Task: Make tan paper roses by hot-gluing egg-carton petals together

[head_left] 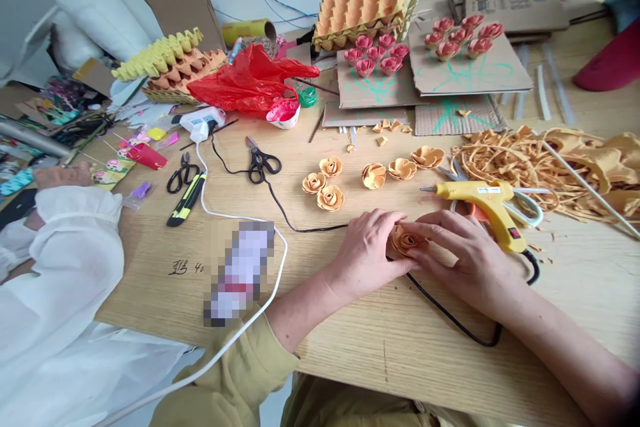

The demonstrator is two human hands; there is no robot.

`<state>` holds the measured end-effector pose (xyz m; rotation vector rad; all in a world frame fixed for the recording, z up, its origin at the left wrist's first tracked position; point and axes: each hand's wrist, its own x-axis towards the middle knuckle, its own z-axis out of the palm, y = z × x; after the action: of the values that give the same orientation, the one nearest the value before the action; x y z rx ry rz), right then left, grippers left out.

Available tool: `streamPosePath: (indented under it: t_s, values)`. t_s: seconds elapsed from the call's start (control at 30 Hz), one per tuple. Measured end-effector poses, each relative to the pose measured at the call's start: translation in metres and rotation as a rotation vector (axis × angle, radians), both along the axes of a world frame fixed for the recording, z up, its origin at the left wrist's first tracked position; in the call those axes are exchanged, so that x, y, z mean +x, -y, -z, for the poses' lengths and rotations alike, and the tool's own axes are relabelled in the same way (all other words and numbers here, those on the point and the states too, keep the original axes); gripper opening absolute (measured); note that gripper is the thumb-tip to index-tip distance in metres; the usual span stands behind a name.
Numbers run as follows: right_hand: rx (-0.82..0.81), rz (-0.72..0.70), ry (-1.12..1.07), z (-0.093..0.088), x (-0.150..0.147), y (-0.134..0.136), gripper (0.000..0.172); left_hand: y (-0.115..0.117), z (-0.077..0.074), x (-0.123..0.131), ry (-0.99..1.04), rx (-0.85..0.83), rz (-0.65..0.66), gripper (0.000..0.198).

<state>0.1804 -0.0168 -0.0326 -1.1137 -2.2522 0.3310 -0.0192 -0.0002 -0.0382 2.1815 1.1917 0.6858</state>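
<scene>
My left hand [367, 250] and my right hand [463, 257] meet at the table's middle, both with fingers pressed around an orange cardboard rose [406, 239] held between them. The rose is partly hidden by my fingers. A yellow glue gun [483, 201] lies just behind my right hand, its black cord running under my wrists. Several finished orange roses [373, 175] sit in a loose row farther back.
Scissors [261, 163], a second pair [181, 173] and a utility knife [187, 199] lie left of centre. Orange scrap strips [530, 163] pile up at the right. Red-painted roses [376, 53] rest on cardboard sheets by egg trays [363, 0]. Another person's white sleeve [75, 247] is at the left.
</scene>
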Motion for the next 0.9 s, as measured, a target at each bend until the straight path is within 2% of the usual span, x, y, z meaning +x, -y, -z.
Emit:
streamPosePath:
  t_s: [0.07,0.17,0.33,0.5,0.73,0.9]
  values:
    - [0.017,0.051,-0.064,-0.003,0.002,0.001,0.030,0.000,0.001,0.001,0.012,0.016,0.018,0.060]
    - [0.059,0.127,-0.123,-0.006,0.007,0.001,0.028,-0.001,0.002,0.002,0.022,0.025,0.025,0.058]
    - [0.051,0.151,-0.146,-0.004,0.013,-0.001,0.025,-0.002,0.004,0.001,0.026,0.023,0.014,0.057]
    - [0.045,0.182,-0.168,-0.002,0.015,-0.002,0.024,-0.006,-0.003,-0.002,0.139,0.015,-0.003,0.056]
    - [0.039,0.186,-0.201,-0.005,0.019,-0.001,0.022,-0.025,-0.025,-0.021,0.258,0.045,-0.161,0.050]
    - [0.058,0.189,-0.212,-0.008,0.018,0.001,0.022,-0.066,-0.044,-0.053,0.409,0.065,-0.378,0.045]
